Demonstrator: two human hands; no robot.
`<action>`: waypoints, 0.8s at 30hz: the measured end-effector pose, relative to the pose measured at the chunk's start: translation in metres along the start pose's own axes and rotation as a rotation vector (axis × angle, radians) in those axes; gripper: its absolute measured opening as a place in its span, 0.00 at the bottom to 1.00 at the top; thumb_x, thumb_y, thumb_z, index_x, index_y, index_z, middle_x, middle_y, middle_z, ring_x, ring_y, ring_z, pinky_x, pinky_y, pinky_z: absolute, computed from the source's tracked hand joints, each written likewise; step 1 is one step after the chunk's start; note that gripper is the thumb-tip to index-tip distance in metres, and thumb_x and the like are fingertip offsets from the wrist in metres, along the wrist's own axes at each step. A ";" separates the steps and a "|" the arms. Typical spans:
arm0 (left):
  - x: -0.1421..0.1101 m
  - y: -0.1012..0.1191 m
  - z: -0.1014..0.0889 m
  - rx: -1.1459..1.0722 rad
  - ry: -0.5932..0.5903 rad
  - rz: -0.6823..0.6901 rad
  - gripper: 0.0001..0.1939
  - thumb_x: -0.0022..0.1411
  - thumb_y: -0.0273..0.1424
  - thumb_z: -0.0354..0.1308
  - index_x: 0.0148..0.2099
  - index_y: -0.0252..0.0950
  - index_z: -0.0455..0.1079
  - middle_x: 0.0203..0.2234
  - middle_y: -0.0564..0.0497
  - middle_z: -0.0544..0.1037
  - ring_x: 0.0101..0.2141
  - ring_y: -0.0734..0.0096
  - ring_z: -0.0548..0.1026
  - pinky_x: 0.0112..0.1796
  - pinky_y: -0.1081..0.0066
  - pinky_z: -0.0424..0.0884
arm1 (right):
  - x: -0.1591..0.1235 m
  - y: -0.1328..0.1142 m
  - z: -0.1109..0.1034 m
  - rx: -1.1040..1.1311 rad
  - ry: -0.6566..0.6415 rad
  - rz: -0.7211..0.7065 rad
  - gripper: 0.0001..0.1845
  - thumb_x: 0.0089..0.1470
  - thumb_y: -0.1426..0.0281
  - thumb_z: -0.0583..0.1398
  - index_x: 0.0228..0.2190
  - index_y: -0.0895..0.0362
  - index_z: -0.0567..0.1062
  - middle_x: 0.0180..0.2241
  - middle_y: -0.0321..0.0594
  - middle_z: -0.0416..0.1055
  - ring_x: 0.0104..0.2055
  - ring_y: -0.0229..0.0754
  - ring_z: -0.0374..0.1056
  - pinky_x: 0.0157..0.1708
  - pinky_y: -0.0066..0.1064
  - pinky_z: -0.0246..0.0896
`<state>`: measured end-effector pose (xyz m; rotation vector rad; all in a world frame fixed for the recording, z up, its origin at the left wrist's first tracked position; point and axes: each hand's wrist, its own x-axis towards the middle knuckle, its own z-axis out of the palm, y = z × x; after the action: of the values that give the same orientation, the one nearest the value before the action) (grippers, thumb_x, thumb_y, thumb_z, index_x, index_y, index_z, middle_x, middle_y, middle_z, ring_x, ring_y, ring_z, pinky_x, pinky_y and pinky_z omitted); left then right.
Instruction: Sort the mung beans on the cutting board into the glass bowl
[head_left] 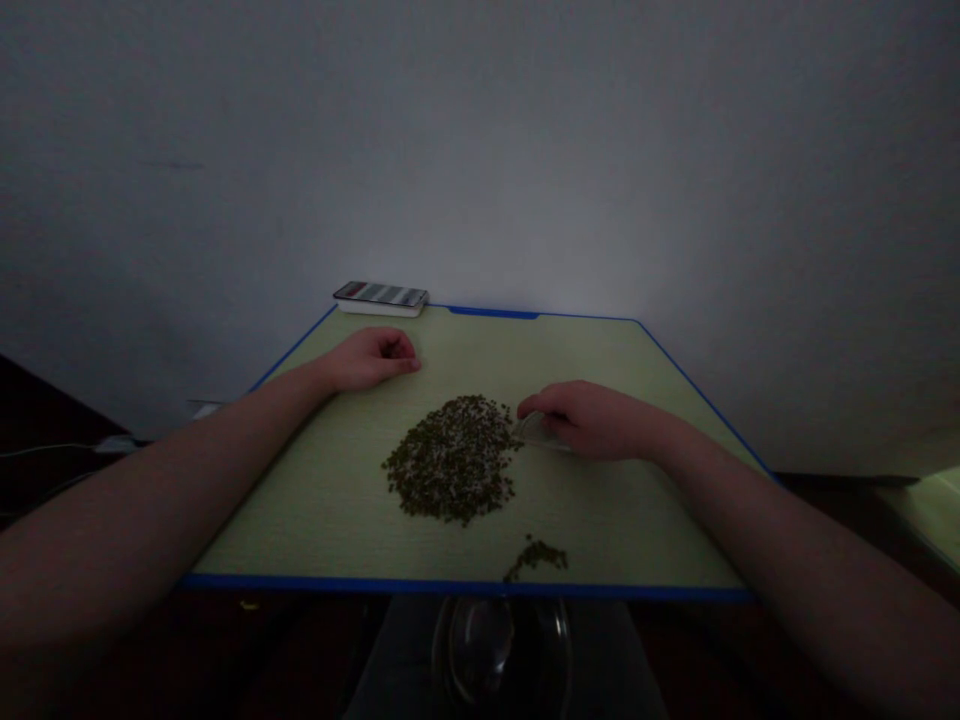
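Observation:
A heap of small greenish and pale grains or beans (454,460), mixed together, lies in the middle of the light green table. At its right edge my right hand (592,415) grips a thin, clear, curved piece (536,430), whose exact kind I cannot make out. Loosely curled on the tabletop, my left hand (375,358) rests behind and to the left of the heap, with nothing visible in it. A small separate cluster of green grains (536,555) lies near the front edge. Below that edge, a shiny metal bowl (487,650) sits between the legs; its contents are too dark to see.
The table (315,530) has a blue rim and stands against a pale wall (480,150). A phone (382,293) lies on a white box (381,308) at the far left corner. White cables (112,443) run along the left side.

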<state>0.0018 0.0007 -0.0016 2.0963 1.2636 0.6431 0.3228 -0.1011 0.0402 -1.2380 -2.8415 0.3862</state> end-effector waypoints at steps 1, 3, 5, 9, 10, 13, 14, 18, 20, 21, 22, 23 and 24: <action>0.000 0.001 0.000 -0.002 0.002 0.000 0.16 0.49 0.42 0.61 0.30 0.34 0.67 0.20 0.55 0.67 0.21 0.77 0.63 0.22 0.75 0.60 | -0.002 0.000 -0.001 0.011 -0.018 -0.002 0.23 0.52 0.77 0.51 0.48 0.56 0.73 0.45 0.44 0.74 0.45 0.45 0.68 0.45 0.33 0.58; 0.000 0.002 0.000 -0.012 0.004 0.004 0.15 0.49 0.42 0.61 0.30 0.34 0.67 0.20 0.55 0.67 0.21 0.77 0.63 0.22 0.75 0.59 | -0.005 0.000 -0.003 0.031 -0.058 -0.012 0.22 0.52 0.76 0.51 0.47 0.55 0.74 0.44 0.43 0.74 0.45 0.45 0.68 0.45 0.33 0.58; 0.000 0.002 0.001 -0.026 0.001 0.011 0.15 0.49 0.42 0.61 0.30 0.34 0.66 0.20 0.55 0.67 0.21 0.77 0.63 0.22 0.75 0.59 | -0.007 0.000 -0.005 0.045 -0.088 -0.025 0.22 0.52 0.76 0.52 0.46 0.55 0.74 0.44 0.42 0.74 0.45 0.44 0.68 0.45 0.33 0.58; 0.000 0.002 0.001 -0.029 0.009 0.005 0.16 0.48 0.43 0.61 0.30 0.34 0.66 0.20 0.55 0.68 0.22 0.76 0.64 0.23 0.74 0.60 | -0.009 0.000 -0.005 0.039 -0.084 -0.016 0.22 0.51 0.77 0.51 0.46 0.55 0.74 0.43 0.43 0.75 0.44 0.44 0.68 0.44 0.32 0.58; 0.000 0.002 0.001 -0.024 0.011 -0.002 0.16 0.48 0.43 0.61 0.30 0.34 0.66 0.20 0.55 0.68 0.22 0.76 0.64 0.23 0.74 0.60 | -0.009 0.000 -0.005 0.032 -0.076 -0.006 0.21 0.51 0.77 0.52 0.46 0.55 0.74 0.43 0.43 0.75 0.43 0.44 0.69 0.43 0.32 0.58; 0.000 0.002 0.000 -0.010 0.011 -0.006 0.16 0.48 0.43 0.61 0.30 0.35 0.67 0.20 0.55 0.68 0.22 0.75 0.65 0.24 0.73 0.61 | -0.007 0.002 -0.003 0.003 -0.051 0.026 0.21 0.52 0.76 0.51 0.46 0.55 0.73 0.41 0.44 0.75 0.41 0.44 0.69 0.41 0.32 0.59; 0.000 0.002 0.000 -0.008 0.008 -0.003 0.16 0.48 0.43 0.61 0.30 0.35 0.67 0.20 0.55 0.68 0.22 0.76 0.65 0.23 0.73 0.60 | -0.006 0.002 -0.002 -0.003 -0.042 0.032 0.21 0.52 0.76 0.51 0.46 0.55 0.73 0.41 0.44 0.75 0.42 0.44 0.69 0.41 0.32 0.59; 0.000 0.003 0.000 -0.002 0.004 -0.001 0.16 0.48 0.43 0.61 0.30 0.34 0.66 0.20 0.55 0.68 0.22 0.76 0.64 0.23 0.75 0.60 | -0.003 0.003 0.001 0.004 -0.032 0.012 0.21 0.52 0.76 0.51 0.46 0.55 0.73 0.42 0.43 0.75 0.42 0.45 0.69 0.42 0.32 0.58; 0.000 0.003 0.000 -0.002 0.004 0.001 0.16 0.48 0.43 0.60 0.30 0.34 0.66 0.20 0.56 0.67 0.21 0.77 0.64 0.23 0.75 0.60 | -0.003 0.002 0.002 0.013 -0.032 0.004 0.21 0.52 0.76 0.51 0.46 0.55 0.73 0.41 0.43 0.75 0.41 0.44 0.69 0.41 0.32 0.59; 0.000 0.003 0.000 -0.002 0.004 0.003 0.16 0.48 0.43 0.60 0.30 0.34 0.66 0.20 0.56 0.67 0.21 0.77 0.64 0.23 0.75 0.60 | -0.004 0.001 0.001 0.017 -0.035 0.005 0.21 0.51 0.76 0.51 0.46 0.55 0.73 0.40 0.43 0.75 0.40 0.44 0.69 0.40 0.31 0.59; 0.000 0.003 0.000 -0.004 0.001 0.004 0.16 0.49 0.43 0.60 0.30 0.34 0.66 0.20 0.56 0.67 0.22 0.77 0.64 0.23 0.75 0.60 | -0.004 0.001 0.001 0.020 -0.038 0.008 0.21 0.51 0.76 0.51 0.45 0.55 0.73 0.39 0.43 0.76 0.39 0.43 0.69 0.39 0.31 0.59; 0.000 0.003 0.000 -0.005 -0.002 0.006 0.16 0.49 0.43 0.60 0.30 0.34 0.66 0.20 0.56 0.68 0.22 0.77 0.64 0.23 0.75 0.60 | -0.005 0.001 0.001 0.023 -0.043 0.010 0.21 0.51 0.76 0.52 0.45 0.55 0.73 0.38 0.43 0.76 0.38 0.43 0.69 0.38 0.31 0.59; 0.000 0.002 0.000 -0.006 -0.006 0.007 0.16 0.49 0.43 0.60 0.31 0.34 0.67 0.20 0.55 0.68 0.22 0.77 0.64 0.23 0.75 0.60 | -0.005 0.000 0.000 0.027 -0.050 0.009 0.20 0.50 0.76 0.52 0.44 0.55 0.74 0.38 0.42 0.76 0.38 0.43 0.69 0.38 0.31 0.59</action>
<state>0.0029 -0.0003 0.0001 2.0966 1.2504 0.6428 0.3267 -0.1045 0.0407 -1.2544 -2.8630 0.4599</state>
